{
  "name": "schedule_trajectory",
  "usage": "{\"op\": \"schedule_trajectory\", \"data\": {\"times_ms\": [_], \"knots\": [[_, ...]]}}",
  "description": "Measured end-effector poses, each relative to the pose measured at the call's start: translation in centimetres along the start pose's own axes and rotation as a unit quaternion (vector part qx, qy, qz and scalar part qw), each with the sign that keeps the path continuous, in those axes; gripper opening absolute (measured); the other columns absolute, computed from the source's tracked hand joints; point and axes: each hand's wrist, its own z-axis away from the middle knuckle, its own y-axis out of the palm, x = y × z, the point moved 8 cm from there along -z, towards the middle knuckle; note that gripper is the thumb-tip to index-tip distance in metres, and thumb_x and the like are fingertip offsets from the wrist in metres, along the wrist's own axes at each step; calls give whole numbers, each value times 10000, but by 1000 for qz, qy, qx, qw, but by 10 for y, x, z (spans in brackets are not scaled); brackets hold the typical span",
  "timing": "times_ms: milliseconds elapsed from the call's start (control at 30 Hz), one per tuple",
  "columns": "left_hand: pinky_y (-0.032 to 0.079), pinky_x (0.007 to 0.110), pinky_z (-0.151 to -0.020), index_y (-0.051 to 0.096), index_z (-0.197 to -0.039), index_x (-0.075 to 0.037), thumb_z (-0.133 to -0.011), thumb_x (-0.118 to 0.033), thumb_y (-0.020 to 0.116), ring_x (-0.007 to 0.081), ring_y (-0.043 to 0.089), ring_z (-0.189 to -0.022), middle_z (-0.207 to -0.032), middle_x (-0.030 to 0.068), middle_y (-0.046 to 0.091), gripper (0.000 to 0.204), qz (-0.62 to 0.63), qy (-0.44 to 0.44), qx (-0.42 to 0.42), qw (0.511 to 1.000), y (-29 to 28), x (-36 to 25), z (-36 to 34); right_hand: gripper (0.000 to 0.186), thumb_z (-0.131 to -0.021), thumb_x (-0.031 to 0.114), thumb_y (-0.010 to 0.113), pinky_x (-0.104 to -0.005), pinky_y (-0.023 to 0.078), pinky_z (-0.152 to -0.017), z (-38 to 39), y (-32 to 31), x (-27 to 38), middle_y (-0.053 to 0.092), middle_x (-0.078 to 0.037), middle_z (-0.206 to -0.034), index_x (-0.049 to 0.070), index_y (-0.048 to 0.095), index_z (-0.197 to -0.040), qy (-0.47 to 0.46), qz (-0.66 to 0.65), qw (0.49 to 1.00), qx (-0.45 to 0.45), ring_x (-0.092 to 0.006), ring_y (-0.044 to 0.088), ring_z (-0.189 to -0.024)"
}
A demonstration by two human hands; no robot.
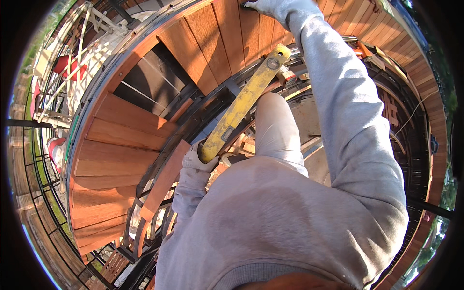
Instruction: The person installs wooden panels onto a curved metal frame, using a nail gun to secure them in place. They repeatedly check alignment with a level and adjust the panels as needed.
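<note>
A curved band of reddish-brown wooden planks (113, 153) sweeps around the left and top of the view, bordered on its inner side by a dark metal frame (180, 131). A gap between planks on the left exposes dark panels (153, 79) beneath. A scuffed yellow spirit level (244, 106) slants up and rightward, near the inner plank ends and left of the bent knee (279, 126). A loose reddish board (165, 181) lies just beside the left hand (199, 157). That gloved hand is closed around the level's lower end; the right hand (278, 7), also gloved, reaches to the planks at the top edge, partly cut off, so whether it grips anything I cannot tell. A small red-and-silver cylinder (286, 77) sits near the level's upper end.
</note>
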Motion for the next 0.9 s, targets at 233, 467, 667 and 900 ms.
{"op": "schedule_trajectory", "data": {"times_ms": [233,467,667,900], "knots": [[538,437,-930,644,-1248,-101,-618,-412,855,346,675,-1072,-1155,169,692,734,2,0,-66,998,-15,-7,24,959,-820,597,728,-526,120,-1259,-2,18,-6,259,-72,-1649,207,284,-1575,33,-59,997,-40,-272,149,-1553],[488,440,-1016,568,-1371,-147,-626,-547,831,343,638,-1156,-1241,167,666,886,-1,-28,16,999,20,18,44,976,-808,581,740,-509,64,-1269,0,14,-8,250,-69,-1651,202,276,-1579,32,-80,996,-31,-274,133,-1554],[471,446,-1037,539,-1406,-174,-632,-618,809,339,620,-1192,-1303,173,636,933,-45,-32,75,996,25,4,52,900,-741,490,834,-493,137,-1246,4,13,-12,389,-106,-1566,185,424,-1482,4,-119,986,-117,-293,252,-1510],[446,456,-1058,540,-1404,-194,-663,-608,787,330,604,-1215,-1322,153,627,884,-65,-45,71,994,16,1,58,876,-741,471,845,-510,139,-1244,4,13,-11,396,-92,-1562,209,435,-1470,10,-137,984,-113,-287,257,-1509]]}}
